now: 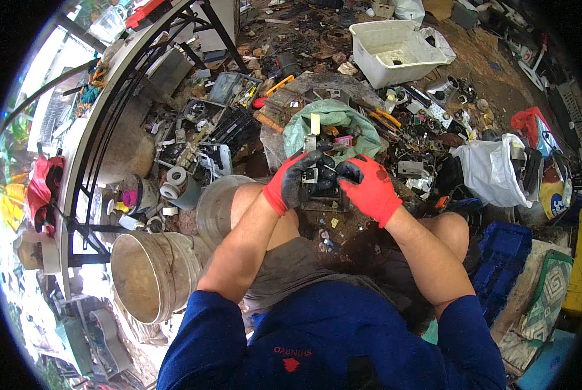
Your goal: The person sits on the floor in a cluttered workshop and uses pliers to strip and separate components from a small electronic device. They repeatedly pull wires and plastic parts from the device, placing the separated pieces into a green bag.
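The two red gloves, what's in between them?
In the head view, a small black and metal part sits between the left hand and right hand; both hold it with dark fingertips.

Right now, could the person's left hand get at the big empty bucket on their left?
Probably not yet: the left hand and right hand both grip a small dark part. Otherwise nothing blocks the bucket beside the left elbow.

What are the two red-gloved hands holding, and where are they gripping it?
Both hands, left and right, grip a small black boxy scrap part by its opposite sides, fingertips on top.
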Action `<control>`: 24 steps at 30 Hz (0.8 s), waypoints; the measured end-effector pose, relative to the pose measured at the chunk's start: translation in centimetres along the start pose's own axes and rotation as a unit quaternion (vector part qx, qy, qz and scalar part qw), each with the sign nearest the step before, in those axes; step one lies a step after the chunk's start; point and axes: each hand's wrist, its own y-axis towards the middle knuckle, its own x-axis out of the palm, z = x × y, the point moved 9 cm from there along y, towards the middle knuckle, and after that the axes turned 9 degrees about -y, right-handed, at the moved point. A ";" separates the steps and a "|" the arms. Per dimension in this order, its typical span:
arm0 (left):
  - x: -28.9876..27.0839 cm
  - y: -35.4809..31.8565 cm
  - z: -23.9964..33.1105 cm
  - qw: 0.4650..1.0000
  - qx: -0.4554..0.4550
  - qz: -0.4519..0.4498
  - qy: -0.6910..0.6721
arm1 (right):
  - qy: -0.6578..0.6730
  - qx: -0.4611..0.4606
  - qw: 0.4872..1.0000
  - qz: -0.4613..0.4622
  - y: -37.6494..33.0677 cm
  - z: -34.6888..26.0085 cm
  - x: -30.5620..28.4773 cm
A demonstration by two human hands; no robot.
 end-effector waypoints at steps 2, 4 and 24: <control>-0.5 -0.2 0.0 0.999 0.001 0.026 0.029 | 0.008 0.014 1.000 -0.009 0.0 -0.3 -0.2; -0.4 -0.3 0.0 0.999 0.002 0.028 0.027 | 0.021 0.031 0.999 -0.033 0.1 -0.3 -0.2; 1.8 0.1 -0.3 0.999 0.015 -0.027 0.027 | -0.102 -0.078 0.989 -0.068 -0.6 -4.0 2.5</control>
